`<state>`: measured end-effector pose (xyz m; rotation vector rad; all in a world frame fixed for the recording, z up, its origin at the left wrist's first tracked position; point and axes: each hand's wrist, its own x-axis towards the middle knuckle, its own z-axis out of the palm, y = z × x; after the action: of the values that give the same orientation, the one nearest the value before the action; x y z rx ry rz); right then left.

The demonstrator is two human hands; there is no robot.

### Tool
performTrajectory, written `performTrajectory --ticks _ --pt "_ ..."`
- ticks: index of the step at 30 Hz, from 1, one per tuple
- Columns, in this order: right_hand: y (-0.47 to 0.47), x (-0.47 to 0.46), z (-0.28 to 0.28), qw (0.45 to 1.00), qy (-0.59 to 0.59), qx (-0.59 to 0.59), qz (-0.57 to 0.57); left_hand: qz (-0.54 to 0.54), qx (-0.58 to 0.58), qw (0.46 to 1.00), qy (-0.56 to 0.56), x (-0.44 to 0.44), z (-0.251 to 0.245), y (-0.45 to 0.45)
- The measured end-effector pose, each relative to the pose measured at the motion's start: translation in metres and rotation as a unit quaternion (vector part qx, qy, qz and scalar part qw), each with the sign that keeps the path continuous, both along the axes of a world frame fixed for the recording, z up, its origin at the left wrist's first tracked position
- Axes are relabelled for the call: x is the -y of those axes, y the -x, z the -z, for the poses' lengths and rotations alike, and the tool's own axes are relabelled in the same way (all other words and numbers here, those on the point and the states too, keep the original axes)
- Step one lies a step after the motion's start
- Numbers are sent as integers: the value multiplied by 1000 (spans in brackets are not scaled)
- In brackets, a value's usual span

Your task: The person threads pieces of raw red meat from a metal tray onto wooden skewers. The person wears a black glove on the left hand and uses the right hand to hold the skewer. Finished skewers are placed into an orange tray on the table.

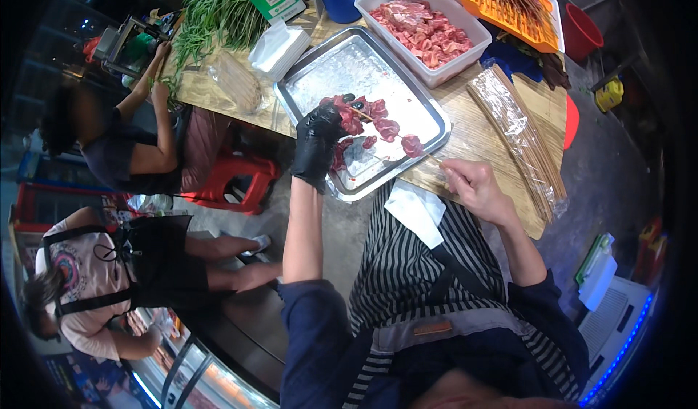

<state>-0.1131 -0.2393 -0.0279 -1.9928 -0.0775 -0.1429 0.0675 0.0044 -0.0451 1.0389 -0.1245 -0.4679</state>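
Note:
My left hand, in a black glove, is closed around chunks of raw meat above the metal tray. With bare fingers my right hand pinches the end of a thin wooden skewer just past the tray's near right corner. Two meat pieces are threaded along the skewer, apart from each other, and its tip reaches the meat at my gloved fingers. Some more raw meat lies on the tray below my left hand, partly hidden by it.
A plastic tub of cut meat stands behind the tray. Wrapped skewers lie on the right; an orange basket holds filled skewers. Left are tissues and leafy greens. One person sits at the table; another stands nearby.

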Motion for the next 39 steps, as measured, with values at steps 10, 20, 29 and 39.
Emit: performTrajectory --ticks 10,20,29,39 --pt "5 7 1 1000 9 -26 -2 -21 40 999 11 7 15 15" --pt "16 11 3 999 43 -32 1 53 -64 973 217 1 11 14" --pt "14 18 2 996 76 -19 -36 23 -55 992 107 4 4 24" --pt "16 19 -2 999 26 -34 -34 -7 -91 987 133 14 -4 35"
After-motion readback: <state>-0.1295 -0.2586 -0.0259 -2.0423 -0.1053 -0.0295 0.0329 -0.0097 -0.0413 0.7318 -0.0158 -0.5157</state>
